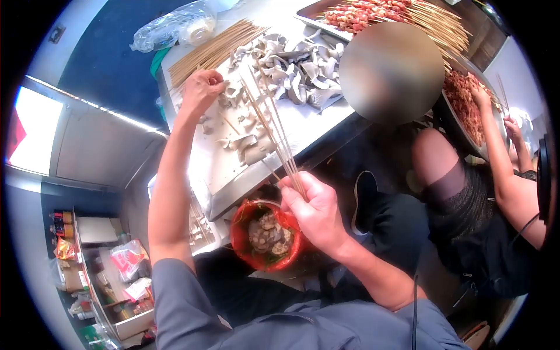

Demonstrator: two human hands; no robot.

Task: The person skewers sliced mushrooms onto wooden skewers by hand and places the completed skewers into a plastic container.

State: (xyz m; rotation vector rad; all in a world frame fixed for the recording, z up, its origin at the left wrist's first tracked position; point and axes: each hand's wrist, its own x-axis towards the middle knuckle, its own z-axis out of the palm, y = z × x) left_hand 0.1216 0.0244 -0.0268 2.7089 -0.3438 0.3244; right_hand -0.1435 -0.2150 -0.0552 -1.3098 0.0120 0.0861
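Several thin bamboo skewers [281, 140] stick out of my right hand [315, 213], which is closed around their lower ends. They fan upward over the table's front edge. My left hand [203, 90] is above the table's left side with its fingers curled into a pinch. Whether anything is between those fingertips is hidden. Close to it lie torn oyster mushroom pieces [242, 143], grey and white, scattered on the pale tabletop [219, 169]. A larger heap of oyster mushrooms [297, 73] sits farther right. Behind my left hand is a pile of loose bamboo skewers [216, 49].
Below the table edge stands a red-lined bucket [238, 236] holding pale pieces. A clear plastic bag [175, 26] lies at the back left. Meat skewers [364, 14] fill a tray at the back. At right, a co-worker's hand [481, 96] is over a tray of meat [464, 108].
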